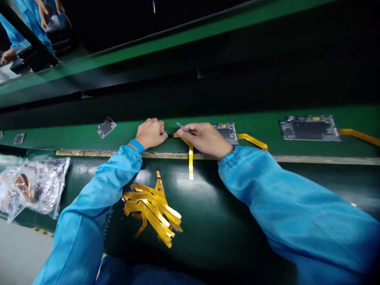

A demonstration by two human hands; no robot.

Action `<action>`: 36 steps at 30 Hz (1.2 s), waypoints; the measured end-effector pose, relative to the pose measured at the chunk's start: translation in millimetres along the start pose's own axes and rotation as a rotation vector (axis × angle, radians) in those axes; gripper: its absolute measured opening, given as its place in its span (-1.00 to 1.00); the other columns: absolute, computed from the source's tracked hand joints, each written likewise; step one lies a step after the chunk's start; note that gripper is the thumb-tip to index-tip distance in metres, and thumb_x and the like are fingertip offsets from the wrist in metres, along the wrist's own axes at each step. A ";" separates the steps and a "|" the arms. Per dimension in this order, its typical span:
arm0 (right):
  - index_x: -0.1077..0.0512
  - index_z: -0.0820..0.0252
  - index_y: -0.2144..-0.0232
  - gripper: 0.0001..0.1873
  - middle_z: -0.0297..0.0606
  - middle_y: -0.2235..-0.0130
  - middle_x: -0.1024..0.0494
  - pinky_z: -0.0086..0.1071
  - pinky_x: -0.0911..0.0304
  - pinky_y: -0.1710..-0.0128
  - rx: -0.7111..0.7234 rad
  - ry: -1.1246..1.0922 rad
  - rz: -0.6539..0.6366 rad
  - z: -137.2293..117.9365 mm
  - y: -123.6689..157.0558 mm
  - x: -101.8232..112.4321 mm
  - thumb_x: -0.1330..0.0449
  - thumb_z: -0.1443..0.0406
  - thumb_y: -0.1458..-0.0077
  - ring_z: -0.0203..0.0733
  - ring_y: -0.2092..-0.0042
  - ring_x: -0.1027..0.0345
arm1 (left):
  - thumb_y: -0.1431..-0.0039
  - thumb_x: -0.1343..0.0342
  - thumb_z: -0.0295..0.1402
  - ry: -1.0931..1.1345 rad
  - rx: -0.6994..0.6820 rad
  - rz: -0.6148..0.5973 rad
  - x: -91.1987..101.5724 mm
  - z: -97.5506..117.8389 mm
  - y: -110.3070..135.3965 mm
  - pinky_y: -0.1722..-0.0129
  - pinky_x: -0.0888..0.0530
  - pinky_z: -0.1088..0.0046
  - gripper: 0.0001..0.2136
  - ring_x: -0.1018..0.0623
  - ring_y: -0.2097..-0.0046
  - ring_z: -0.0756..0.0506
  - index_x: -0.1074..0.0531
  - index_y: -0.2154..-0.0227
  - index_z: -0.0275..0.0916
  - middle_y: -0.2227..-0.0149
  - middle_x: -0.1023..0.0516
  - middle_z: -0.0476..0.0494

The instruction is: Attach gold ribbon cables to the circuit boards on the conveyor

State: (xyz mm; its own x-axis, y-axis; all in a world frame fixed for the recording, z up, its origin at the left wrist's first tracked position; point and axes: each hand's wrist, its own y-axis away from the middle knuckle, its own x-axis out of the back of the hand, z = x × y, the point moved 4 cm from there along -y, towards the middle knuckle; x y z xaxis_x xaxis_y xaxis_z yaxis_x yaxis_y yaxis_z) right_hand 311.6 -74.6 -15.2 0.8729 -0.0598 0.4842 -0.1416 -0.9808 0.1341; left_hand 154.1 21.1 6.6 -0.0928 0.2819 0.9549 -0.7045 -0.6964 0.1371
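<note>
My left hand (150, 133) is closed at the edge of the green belt, its fingers curled down; a small dark piece shows at its fingertips, too hidden to name. My right hand (209, 138) grips a slim grey tool (183, 128) whose end sticks out past the fingers. Under the right fingertips starts an orange flex cable (190, 160), which bends and hangs over the belt's front edge. Partly behind the right hand lies a circuit board (230, 132) with another flex cable (253, 140) attached. In front of my forearms rests a pile of flex cables (152, 208).
Along the belt (258, 118) lie more boards: one with a cable (310, 128) at right, a tilted one (107, 127) and a small one (19, 137) at left. A clear plastic bag (34, 186) sits at left. Another person's hands (44, 14) appear at upper left.
</note>
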 end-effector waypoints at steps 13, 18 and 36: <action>-0.65 0.19 0.40 -0.78 -0.23 0.36 -0.71 -0.35 -0.45 0.28 -0.102 -0.062 0.094 17.2 -27.6 0.5 -0.43 0.14 -0.03 -0.14 0.30 -0.57 | -0.21 -0.17 -0.41 -0.031 0.042 0.008 -0.8 13.0 -9.2 0.07 -0.53 0.18 -0.96 -0.57 0.06 -0.27 -0.50 0.36 -0.18 0.21 -0.58 -0.22; -0.68 0.21 0.36 -0.83 -0.23 0.37 -0.72 -0.37 -0.42 0.30 -0.112 0.005 0.096 12.3 -30.9 0.4 -0.41 0.21 -0.04 -0.15 0.31 -0.57 | -0.20 -0.13 -0.50 0.034 -0.039 0.046 1.5 5.2 0.3 0.01 -0.49 0.22 -0.90 -0.54 0.10 -0.20 -0.44 0.40 -0.18 0.24 -0.54 -0.16; -0.70 0.20 0.35 -0.82 -0.26 0.38 -0.70 -0.39 -0.39 0.33 -0.077 0.095 0.085 20.3 -29.2 16.0 -0.35 0.22 -0.09 -0.17 0.30 -0.55 | -0.19 -0.09 -0.55 0.069 -0.200 0.062 -4.0 18.2 11.0 -0.04 -0.45 0.21 -0.87 -0.49 0.04 -0.21 -0.46 0.33 -0.19 0.18 -0.50 -0.16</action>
State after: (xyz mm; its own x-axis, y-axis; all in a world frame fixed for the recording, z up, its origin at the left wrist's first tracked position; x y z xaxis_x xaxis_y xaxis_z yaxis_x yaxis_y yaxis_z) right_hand 339.2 -50.7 -28.9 0.8090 -0.1205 0.5754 -0.2515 -0.9556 0.1534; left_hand 159.5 0.3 9.1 -0.1829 0.2919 0.9388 -0.8207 -0.5711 0.0176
